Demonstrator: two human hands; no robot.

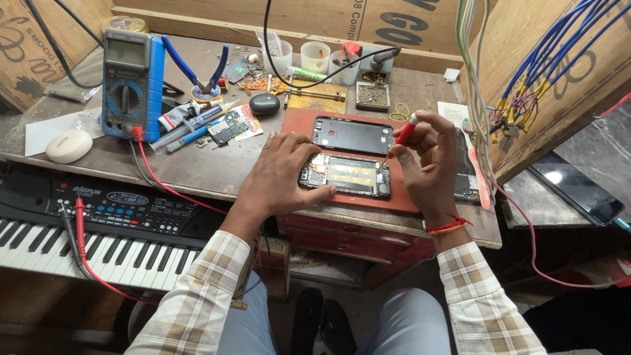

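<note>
Red-brown board (299, 125) serves as our work surface on the wooden bench (197, 167); the opened phone (345, 175) lies flat on it, internals facing up. Our left hand (279, 174) rests palm-down on the phone's left end, fingers curled loosely over its edge and pressing it against the board. Our right hand (427, 154) is closed around a small red-handled screwdriver (399, 138), pinched between thumb and fingers, with the tip lowered to the upper right corner of the phone. Just behind the phone, on the same board, lies the separated black frame (351, 135), apart from both hands. At the bench's left end we note a blue-cased multimeter (131, 82) with a red lead (167, 187) running off its lower edge, and blue-handled pliers (200, 72) beside it. An electronic keyboard (85, 227) sits below the bench edge, left of our left forearm.
</note>
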